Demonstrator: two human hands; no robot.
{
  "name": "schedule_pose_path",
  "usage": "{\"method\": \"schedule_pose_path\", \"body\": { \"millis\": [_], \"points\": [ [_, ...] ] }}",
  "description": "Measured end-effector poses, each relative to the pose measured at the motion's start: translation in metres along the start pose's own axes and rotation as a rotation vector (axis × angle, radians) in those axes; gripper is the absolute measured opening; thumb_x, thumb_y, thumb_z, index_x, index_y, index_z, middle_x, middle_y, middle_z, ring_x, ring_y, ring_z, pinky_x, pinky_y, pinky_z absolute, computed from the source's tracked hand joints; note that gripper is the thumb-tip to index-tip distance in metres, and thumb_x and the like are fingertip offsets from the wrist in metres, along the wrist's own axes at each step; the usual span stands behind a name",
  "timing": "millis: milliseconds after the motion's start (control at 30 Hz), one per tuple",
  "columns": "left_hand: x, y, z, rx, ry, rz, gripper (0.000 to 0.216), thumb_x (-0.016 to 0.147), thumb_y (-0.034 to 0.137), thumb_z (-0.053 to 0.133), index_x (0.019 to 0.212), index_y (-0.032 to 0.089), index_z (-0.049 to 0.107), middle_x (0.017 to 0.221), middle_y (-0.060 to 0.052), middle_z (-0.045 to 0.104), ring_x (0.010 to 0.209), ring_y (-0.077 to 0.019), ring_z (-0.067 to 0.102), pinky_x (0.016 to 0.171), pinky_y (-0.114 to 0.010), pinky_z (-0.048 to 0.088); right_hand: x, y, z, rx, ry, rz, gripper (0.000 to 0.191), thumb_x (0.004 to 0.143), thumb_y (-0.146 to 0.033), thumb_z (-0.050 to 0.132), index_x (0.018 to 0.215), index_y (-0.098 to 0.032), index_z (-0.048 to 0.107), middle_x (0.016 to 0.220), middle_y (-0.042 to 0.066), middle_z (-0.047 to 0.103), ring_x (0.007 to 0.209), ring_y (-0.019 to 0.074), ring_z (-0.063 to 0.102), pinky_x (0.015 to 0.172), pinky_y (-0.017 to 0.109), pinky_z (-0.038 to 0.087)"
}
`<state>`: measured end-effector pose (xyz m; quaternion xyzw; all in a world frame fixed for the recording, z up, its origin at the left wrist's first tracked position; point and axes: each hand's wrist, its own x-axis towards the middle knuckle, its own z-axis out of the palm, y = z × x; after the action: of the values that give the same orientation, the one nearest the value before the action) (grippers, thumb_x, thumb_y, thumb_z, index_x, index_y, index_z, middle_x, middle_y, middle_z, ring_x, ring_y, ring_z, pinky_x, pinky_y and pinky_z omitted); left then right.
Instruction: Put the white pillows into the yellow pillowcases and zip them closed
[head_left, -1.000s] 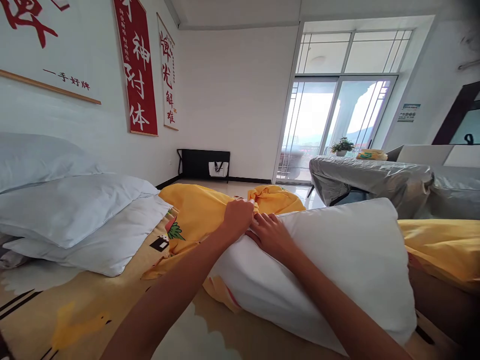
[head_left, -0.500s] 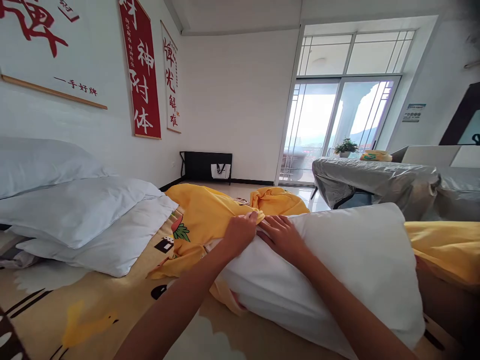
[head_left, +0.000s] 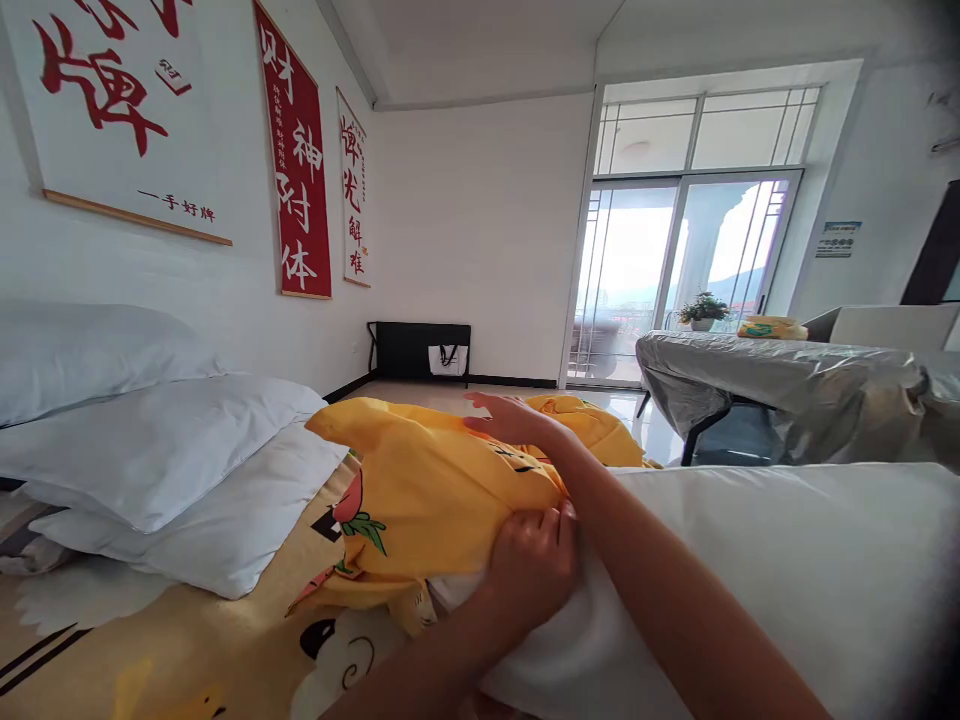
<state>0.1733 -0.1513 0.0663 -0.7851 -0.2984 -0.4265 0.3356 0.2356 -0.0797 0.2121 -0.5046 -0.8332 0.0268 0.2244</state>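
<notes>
A large white pillow (head_left: 750,540) lies across the bed in front of me, its left end under a yellow pillowcase (head_left: 435,490) printed with carrots. My left hand (head_left: 534,562) is closed in a fist on the edge of this pillowcase, right against the pillow. Farther off, my right hand (head_left: 510,416) reaches across to the top of the yellow cloth, fingers stretched out and touching it. The right forearm crosses above the left hand and hides part of the pillow. More yellow cloth (head_left: 592,425) lies bunched behind the right hand.
White pillows (head_left: 157,440) are stacked on the left of the patterned bed sheet (head_left: 247,640). A plastic-covered table (head_left: 757,360) stands at the right, with a chair (head_left: 731,435) under it. Against the back wall is a black folded panel (head_left: 405,350) with a white bag (head_left: 448,360).
My left hand has come nearer, pulling the pillowcase edge over the pillow's end. My right hand has let go of the edge and moved forward and left onto the cloth. The view has tilted up.
</notes>
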Motion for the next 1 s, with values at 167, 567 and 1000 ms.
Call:
{"method": "schedule_pose_path", "body": {
  "millis": [167, 567, 1000],
  "points": [
    [-0.015, -0.01, -0.01, -0.007, 0.007, 0.074, 0.032, 0.084, 0.011, 0.042, 0.112, 0.006, 0.057, 0.071, -0.005, 0.061, 0.058, -0.0167, 0.058, 0.052, -0.03, 0.046, 0.008, 0.007, 0.032, 0.213, -0.285, -0.038, 0.046, 0.087, -0.055, 0.043, 0.074, -0.019, 0.068, 0.076, 0.003, 0.069, 0.067, 0.0168, 0.058, 0.062, 0.027, 0.046],
    [-0.035, -0.121, -0.095, -0.29, 0.407, -0.363, 0.015, 0.088, 0.017, 0.043, 0.087, 0.018, 0.058, 0.067, 0.0, 0.058, 0.056, -0.011, 0.052, 0.054, -0.023, 0.042, -0.042, 0.037, -0.019, 0.035, 0.606, 0.1, 0.039, 0.087, -0.045, 0.033, 0.057, -0.022, 0.032, 0.051, -0.002, 0.04, 0.053, 0.0129, 0.032, 0.054, 0.026, 0.028],
    [0.004, -0.19, -0.089, -1.232, 0.082, -1.081, 0.057, 0.076, 0.057, 0.061, 0.113, 0.014, 0.058, 0.088, -0.005, 0.067, 0.074, -0.0184, 0.062, 0.064, -0.028, 0.049, -0.096, 0.046, -0.032, -0.091, 0.604, -0.049, 0.039, 0.089, -0.047, 0.038, 0.06, -0.022, 0.051, 0.051, -0.001, 0.051, 0.049, 0.0127, 0.04, 0.052, 0.024, 0.032]
  ]
}}
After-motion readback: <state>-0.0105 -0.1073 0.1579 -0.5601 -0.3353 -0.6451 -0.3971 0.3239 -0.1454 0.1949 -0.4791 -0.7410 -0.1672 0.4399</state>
